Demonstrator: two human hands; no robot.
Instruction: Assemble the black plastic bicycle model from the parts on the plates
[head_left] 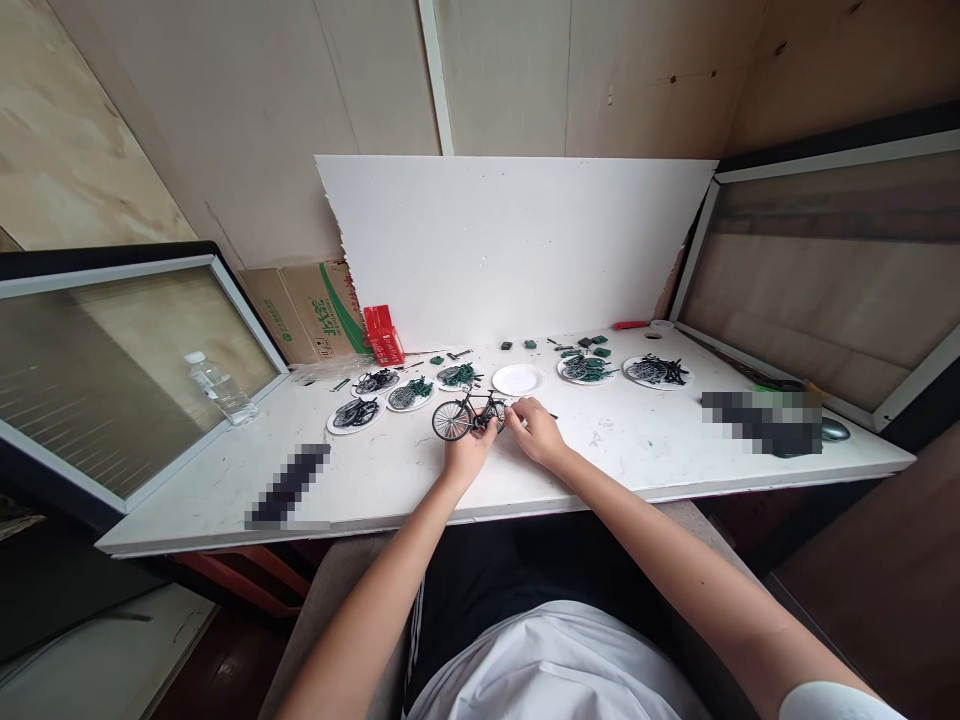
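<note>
Hands (501, 438): two; bicycle (471, 412): one.

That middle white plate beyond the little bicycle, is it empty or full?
Empty: the middle plate shows only its bare white surface, whereas the plate to its right is piled with green pieces.

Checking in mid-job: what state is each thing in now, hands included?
Miniature black metal-look bicycle: upright, held
Bare left hand: gripping the bicycle
Bare right hand: fingers at one wheel
Clear plastic bottle: capped
Central round white plate: bare
Six other round white plates: heaped with parts
</note>
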